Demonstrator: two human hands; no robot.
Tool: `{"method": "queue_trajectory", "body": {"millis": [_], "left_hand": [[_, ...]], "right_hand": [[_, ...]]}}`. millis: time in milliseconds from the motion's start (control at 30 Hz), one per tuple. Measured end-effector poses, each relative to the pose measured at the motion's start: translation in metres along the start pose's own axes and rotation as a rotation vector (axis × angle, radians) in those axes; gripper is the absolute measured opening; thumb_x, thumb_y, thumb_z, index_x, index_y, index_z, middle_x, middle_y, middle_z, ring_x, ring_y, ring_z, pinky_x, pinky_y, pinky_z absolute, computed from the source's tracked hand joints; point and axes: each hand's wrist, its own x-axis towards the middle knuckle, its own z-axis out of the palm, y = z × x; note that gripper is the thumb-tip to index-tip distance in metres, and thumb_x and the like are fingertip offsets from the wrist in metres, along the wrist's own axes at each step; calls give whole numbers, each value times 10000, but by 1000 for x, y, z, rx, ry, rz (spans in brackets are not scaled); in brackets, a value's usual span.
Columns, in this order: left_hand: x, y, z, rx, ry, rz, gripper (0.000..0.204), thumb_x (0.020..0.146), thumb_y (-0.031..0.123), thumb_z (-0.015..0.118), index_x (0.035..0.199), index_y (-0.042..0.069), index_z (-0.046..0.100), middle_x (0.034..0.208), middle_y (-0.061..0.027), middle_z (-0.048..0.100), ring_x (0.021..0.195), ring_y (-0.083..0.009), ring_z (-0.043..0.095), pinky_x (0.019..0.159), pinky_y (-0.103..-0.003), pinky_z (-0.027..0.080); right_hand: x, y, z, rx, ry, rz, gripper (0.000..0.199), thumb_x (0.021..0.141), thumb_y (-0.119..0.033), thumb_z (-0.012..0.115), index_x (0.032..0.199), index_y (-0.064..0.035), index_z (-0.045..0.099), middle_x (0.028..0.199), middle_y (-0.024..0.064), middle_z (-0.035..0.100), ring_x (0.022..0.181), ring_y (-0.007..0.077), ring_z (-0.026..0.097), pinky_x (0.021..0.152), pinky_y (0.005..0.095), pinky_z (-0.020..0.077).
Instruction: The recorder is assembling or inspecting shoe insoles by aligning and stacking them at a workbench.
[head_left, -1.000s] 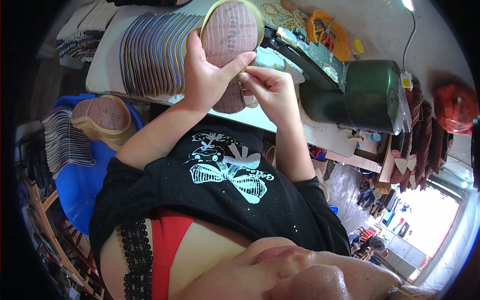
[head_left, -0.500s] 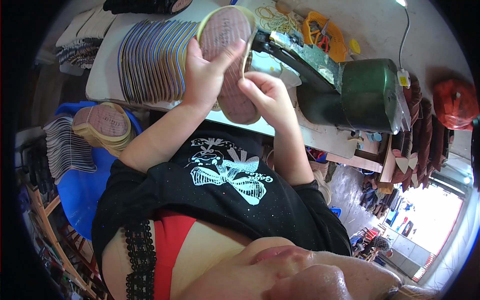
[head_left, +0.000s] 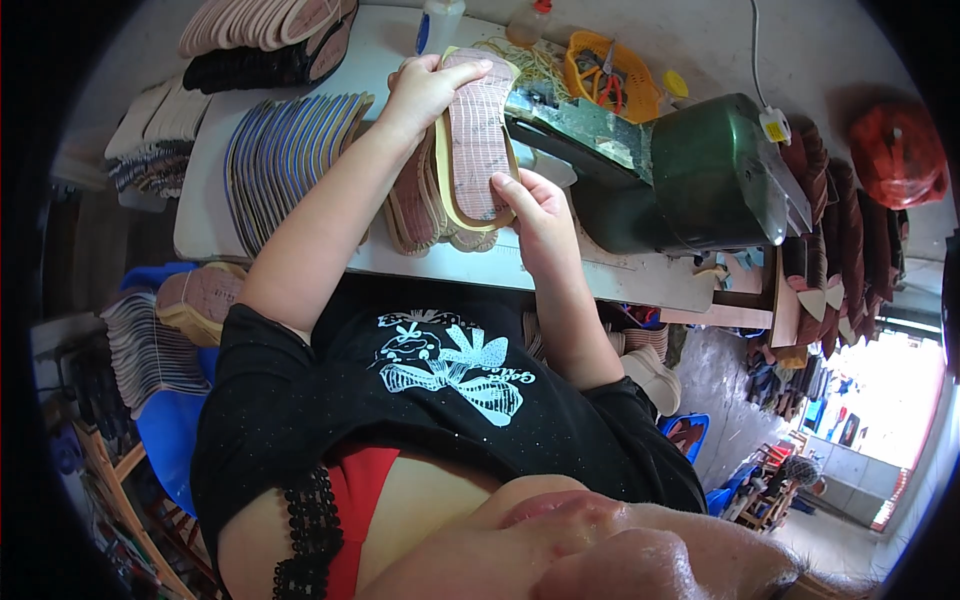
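Note:
A pinkish, striped shoe insole [head_left: 480, 145] with a yellowish rim is held up over the work table, its toe and heel ends pointing away from and toward me. My left hand [head_left: 424, 92] grips its far end, thumb pressed on the top face. At the near right edge, my right hand [head_left: 541, 212] pinches the insole between thumb and fingers. Just behind and below it lie more tan-edged insoles [head_left: 412, 205], partly hidden by the held one. The green sewing machine [head_left: 700, 175] stands close on the right.
A long row of insoles [head_left: 290, 165] leans on the white table [head_left: 640, 272] at left. Beyond the machine sit an orange basket [head_left: 640, 85] with tools and a bottle [head_left: 440, 25]. A blue chair [head_left: 170, 440] with stacked soles [head_left: 155, 345] stands at lower left.
My left hand has slid from the insole's left side to its far end. The insole now stands more upright, and the right hand has moved lower. Insoles behind it have come into view.

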Motion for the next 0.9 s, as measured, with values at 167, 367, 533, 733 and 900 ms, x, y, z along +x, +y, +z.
{"method": "queue_trajectory", "body": {"millis": [167,367,533,733,900], "left_hand": [[15,0,17,203,32,102,437,738,325,746,988,-23,655,898,-108,684,741,-155,659,718,-275,523],[28,-10,27,211,73,43,508,688,435,755,925,-11,701,886,-134,700,826,-185,672,817,-284,499],[36,1,30,290,51,4,528,695,460,735,926,-14,701,913,-154,696,875,-214,667,840,-298,487],[74,2,12,579,-31,5,558,823,482,619,892,-68,689,918,-174,685,807,-252,662,768,-307,490],[65,39,15,1251,16,373,752,777,680,514,1101,16,653,1193,-245,565,1154,-396,498,1017,-393,360]], "right_hand": [[-1,-1,-12,56,74,-28,253,914,-208,586,1013,23,614,868,39,649,724,73,592,666,212,469],[-1,4,-8,180,85,20,244,901,-190,574,1012,26,602,853,110,671,659,154,649,556,247,528],[5,9,-1,229,90,56,292,921,-241,535,1001,30,607,764,157,679,610,198,667,571,264,519],[31,7,18,308,210,-98,314,932,-260,517,974,37,610,785,160,678,631,206,677,574,272,520],[44,-2,17,314,216,-65,302,938,-245,488,1009,27,597,795,165,684,638,211,679,590,271,516]]}}
